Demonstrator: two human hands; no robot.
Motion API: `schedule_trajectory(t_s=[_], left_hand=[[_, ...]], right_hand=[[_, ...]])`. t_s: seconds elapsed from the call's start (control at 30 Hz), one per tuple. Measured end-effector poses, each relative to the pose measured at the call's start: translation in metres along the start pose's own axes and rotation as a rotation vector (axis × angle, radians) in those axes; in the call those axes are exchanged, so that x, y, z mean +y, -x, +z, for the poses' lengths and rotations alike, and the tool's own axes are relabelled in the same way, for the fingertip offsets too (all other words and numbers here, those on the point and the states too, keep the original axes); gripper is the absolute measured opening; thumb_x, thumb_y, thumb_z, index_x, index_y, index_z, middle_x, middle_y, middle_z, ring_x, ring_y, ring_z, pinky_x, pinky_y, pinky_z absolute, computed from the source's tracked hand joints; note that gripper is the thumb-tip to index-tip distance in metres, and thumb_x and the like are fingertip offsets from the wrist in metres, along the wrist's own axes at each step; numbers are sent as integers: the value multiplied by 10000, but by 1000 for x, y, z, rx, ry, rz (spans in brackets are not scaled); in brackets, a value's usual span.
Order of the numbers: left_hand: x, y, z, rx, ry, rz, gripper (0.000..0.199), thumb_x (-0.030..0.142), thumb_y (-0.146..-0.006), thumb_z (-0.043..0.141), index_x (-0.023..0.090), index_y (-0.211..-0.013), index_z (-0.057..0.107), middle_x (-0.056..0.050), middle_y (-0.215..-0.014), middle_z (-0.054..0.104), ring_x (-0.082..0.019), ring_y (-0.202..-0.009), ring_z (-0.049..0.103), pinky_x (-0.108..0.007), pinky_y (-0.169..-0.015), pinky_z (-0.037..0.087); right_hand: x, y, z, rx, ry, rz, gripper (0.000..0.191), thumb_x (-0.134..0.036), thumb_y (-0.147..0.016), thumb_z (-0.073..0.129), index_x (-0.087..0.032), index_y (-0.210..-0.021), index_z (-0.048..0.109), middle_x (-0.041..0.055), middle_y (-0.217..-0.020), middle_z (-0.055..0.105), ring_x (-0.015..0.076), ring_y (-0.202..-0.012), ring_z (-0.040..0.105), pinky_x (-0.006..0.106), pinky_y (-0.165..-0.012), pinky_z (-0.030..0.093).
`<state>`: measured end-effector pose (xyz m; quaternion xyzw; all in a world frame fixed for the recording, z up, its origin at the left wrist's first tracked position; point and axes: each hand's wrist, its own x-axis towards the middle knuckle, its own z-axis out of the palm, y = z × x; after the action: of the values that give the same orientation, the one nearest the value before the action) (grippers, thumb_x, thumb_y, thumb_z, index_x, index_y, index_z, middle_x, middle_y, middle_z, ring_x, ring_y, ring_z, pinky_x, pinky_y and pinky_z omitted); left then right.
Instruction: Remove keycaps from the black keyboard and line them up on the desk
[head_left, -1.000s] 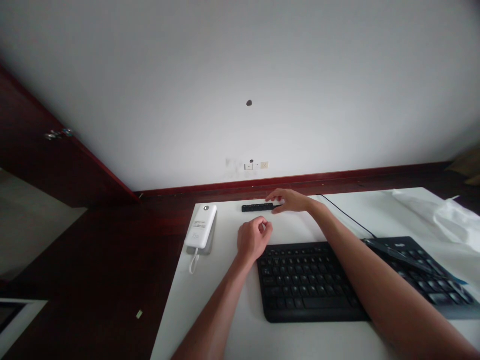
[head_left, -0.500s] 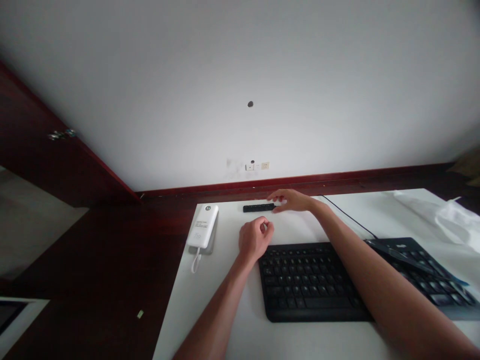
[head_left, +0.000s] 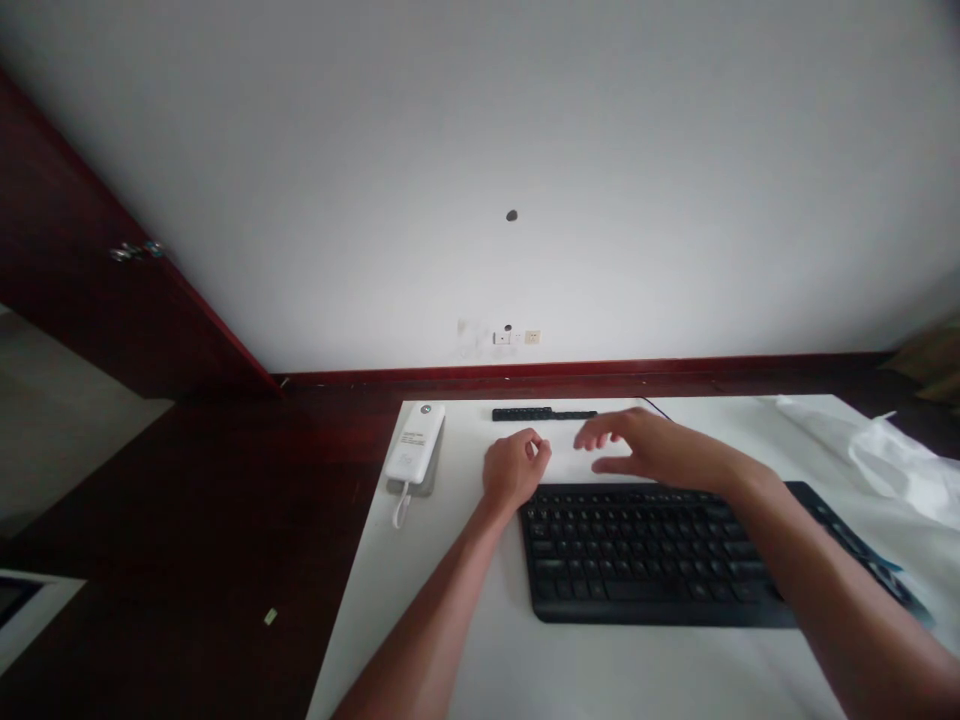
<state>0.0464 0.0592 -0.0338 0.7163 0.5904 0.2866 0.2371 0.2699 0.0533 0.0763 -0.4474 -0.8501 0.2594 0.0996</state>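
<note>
My left hand (head_left: 516, 468) rests beside the keyboard's far left corner. Its fingers are curled in with thumb and forefinger meeting, and whatever they may hold is hidden. Over the far edge of the black keyboard (head_left: 652, 560) hovers my right hand (head_left: 649, 447), thumb and fingers apart, with nothing visible between them. Beyond both hands, a black segmented strip (head_left: 521, 414) lies along the table's far edge. A thinner black piece (head_left: 574, 415) continues from its right end. My right forearm hides part of the keyboard's right side.
A white power bank (head_left: 416, 445) with a short cable lies on a grey flat object (head_left: 426, 482) at the left. Crumpled white plastic (head_left: 892, 455) covers the right of the white table (head_left: 420, 590). A thin black cable (head_left: 656, 408) runs behind my right hand.
My right hand has drawn back from the black strip toward the keyboard and to the right, uncovering the thinner piece. My left hand keeps its curled pose. The view has shifted slightly.
</note>
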Motion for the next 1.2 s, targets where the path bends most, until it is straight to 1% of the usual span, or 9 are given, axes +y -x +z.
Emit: schedule_trajectory(t_s=[0.2,0.33,0.5,0.6,0.7,0.77,0.9,1.03,1.2], left_hand=[[2,2,-2,6,-5,-1,247,402,-951,563,253,-835,723,24,-689,669,-149,-641,595,-257,-612,302],[3,3,-3,1,-9,6,251,398,-958,560,248,-846,727,19,-693,672,-152,-641,599,-254,-619,309],[0,2,-2,12,-6,39,256,398,-964,556,248,-836,719,26,-685,664,-149,-638,596,-259,-606,295],[-1,2,0,15,-9,42,253,401,-962,560,248,-827,711,33,-668,655,-145,-622,585,-264,-598,283],[-2,2,1,28,-17,41,246,397,-957,567,248,-820,707,35,-666,653,-144,-616,583,-269,-595,282],[-2,2,1,29,-15,39,248,396,-957,566,248,-818,708,34,-668,656,-143,-617,586,-269,-599,289],[-2,2,0,28,7,34,250,406,-952,572,250,-815,710,33,-664,658,-143,-614,582,-264,-611,303],[0,2,-2,15,14,24,257,409,-955,566,249,-830,722,28,-663,655,-143,-610,574,-262,-616,315],[1,1,-2,-2,2,9,272,416,-962,550,247,-838,723,31,-645,636,-139,-587,546,-263,-612,311]], right_hand=[[18,45,37,-30,64,124,224,-335,-862,645,-326,-1062,747,85,-1113,753,320,-1031,688,478,-940,528],[18,52,42,-8,100,65,220,-282,-889,607,-314,-1062,739,74,-1135,741,298,-1084,673,442,-969,516],[16,46,38,33,167,83,235,-240,-881,592,-308,-1027,764,65,-1045,760,280,-968,699,421,-903,530],[17,30,28,164,166,54,279,-284,-899,587,-289,-1121,756,69,-1073,756,260,-932,698,401,-879,539],[26,-4,12,251,133,2,294,-333,-919,568,-255,-1120,767,80,-1078,760,254,-913,696,380,-821,548],[40,-32,0,290,90,1,286,-319,-893,579,-243,-1081,781,70,-1082,770,249,-900,701,357,-767,554],[77,-87,-12,327,68,108,279,-303,-839,627,-224,-1052,789,57,-967,796,251,-881,723,380,-836,564],[111,-115,-1,311,-127,131,320,-355,-786,694,-219,-1062,780,51,-959,802,254,-928,738,400,-898,575],[135,-114,22,173,-351,91,363,-458,-766,733,-207,-1019,801,73,-1074,801,273,-1018,732,402,-942,569]])
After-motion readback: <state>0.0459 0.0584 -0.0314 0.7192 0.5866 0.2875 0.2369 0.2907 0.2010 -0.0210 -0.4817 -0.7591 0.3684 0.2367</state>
